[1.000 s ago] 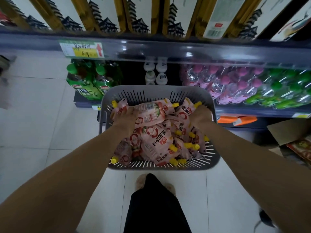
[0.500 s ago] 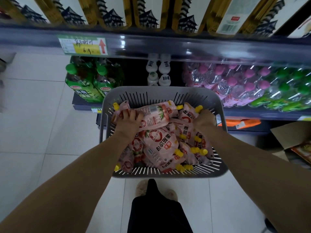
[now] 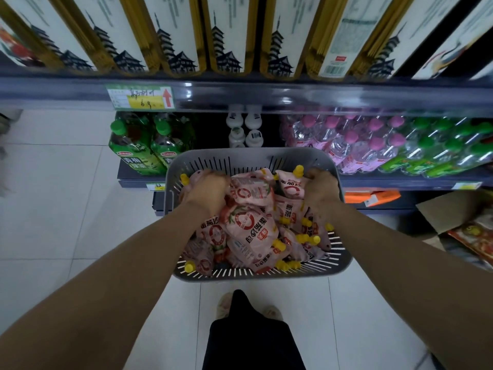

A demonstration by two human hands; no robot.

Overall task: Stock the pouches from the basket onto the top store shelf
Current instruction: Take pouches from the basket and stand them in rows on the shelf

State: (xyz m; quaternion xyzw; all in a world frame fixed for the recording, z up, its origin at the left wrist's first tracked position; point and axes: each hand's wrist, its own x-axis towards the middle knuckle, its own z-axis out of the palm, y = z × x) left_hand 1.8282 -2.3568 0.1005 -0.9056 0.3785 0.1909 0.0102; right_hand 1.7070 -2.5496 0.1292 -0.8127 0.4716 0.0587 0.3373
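Store shelving fills twelve o'clock, its shelf edge (image 3: 266,96) above the grey basket (image 3: 240,156), where the pouches (image 3: 248,228) lie heaped within easy reach. At the basket's ten o'clock our left hand (image 3: 206,192) curls its grip round pouches. At two o'clock our right hand (image 3: 320,192) does likewise. Both arms stretch forward and down, likely to lift a batch.

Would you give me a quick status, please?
Left hand, right hand both gripping pouches inside basket. Boxes crowd shelf above.
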